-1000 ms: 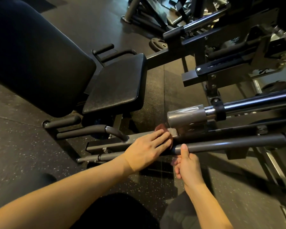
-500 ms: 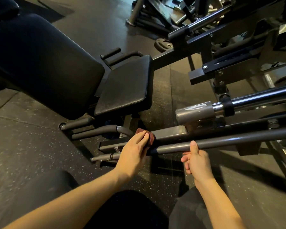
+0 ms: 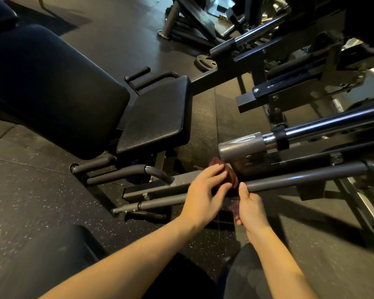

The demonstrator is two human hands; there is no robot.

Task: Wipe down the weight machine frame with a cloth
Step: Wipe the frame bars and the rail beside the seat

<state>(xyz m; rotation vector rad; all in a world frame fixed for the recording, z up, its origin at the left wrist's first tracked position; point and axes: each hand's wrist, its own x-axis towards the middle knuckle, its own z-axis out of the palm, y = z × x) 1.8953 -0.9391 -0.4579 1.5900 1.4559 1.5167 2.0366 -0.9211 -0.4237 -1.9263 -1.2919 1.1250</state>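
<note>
Open floor left; steel sleeve just above the grey bar

Dim gym light, glare on the chrome bar, motion-blurred hands, wide-angle bending at edges.

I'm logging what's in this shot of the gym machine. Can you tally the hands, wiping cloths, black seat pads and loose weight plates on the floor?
Hands: 2, left hand and right hand
Dark red wiping cloth: 1
Black padded seat pads: 2, large backrest pad and square seat pad
Round metal weight plate on floor: 1
Total: 6
</note>
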